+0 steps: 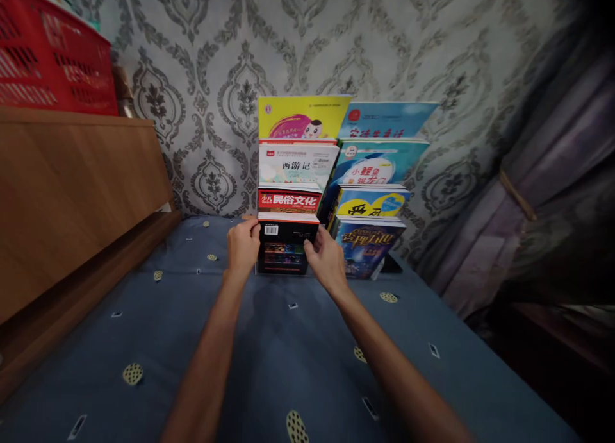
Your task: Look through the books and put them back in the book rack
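Both forearms reach over the blue bedspread (269, 359) toward the wall. Left hand (243, 243) and right hand (325, 256) grasp the black book (286, 244) by its side edges — upright, front of the left tiered row, below the red book (289, 200).

Open bedspread (288, 353) ahead; stacked books (369, 238) and wall (216, 77) block beyond.

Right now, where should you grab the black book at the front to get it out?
Grip the black book by its two side edges, coming from the front, as the left hand and right hand do. It stands upright in the front row, its back against the red book, so only the sides and top are free.
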`<state>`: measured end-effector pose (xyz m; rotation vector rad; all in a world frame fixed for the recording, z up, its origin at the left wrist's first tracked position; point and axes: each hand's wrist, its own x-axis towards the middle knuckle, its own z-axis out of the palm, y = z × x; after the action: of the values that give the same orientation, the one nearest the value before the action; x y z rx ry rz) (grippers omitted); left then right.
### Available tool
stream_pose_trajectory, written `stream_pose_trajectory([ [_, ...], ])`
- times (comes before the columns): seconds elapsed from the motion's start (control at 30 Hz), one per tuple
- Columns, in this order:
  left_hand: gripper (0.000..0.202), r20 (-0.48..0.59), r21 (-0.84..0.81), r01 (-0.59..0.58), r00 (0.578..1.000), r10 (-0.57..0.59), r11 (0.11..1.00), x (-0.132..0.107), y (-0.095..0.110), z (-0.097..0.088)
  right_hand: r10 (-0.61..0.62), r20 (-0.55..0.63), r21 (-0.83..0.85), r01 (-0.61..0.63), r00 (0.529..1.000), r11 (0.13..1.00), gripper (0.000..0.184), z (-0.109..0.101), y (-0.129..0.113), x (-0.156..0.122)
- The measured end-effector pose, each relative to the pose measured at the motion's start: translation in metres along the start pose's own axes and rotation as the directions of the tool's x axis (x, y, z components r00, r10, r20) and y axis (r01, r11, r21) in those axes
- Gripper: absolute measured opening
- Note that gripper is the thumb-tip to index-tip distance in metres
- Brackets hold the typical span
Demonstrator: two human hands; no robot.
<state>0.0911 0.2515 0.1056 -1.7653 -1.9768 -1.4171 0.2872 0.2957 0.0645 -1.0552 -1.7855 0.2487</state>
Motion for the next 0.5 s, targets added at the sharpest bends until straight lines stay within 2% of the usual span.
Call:
stream_pose_trajectory([
  [0.2,0.024,-0.001,0.007,-0.001,1.000,0.001,1.000,0.001,0.001,0.000,0.114,-0.030,-0.055,-0.116,0.993,0.992,0.053,-0.002,-0.017,-0.003],
  [0.5,0.023,-0.028,-0.088,-0.007,1.000,0.005,0.996,0.001,-0.004,0.004,0.113,-0.038,-0.123,-0.116,0.993,0.986,0.051,0.000,-0.016,-0.005],
])
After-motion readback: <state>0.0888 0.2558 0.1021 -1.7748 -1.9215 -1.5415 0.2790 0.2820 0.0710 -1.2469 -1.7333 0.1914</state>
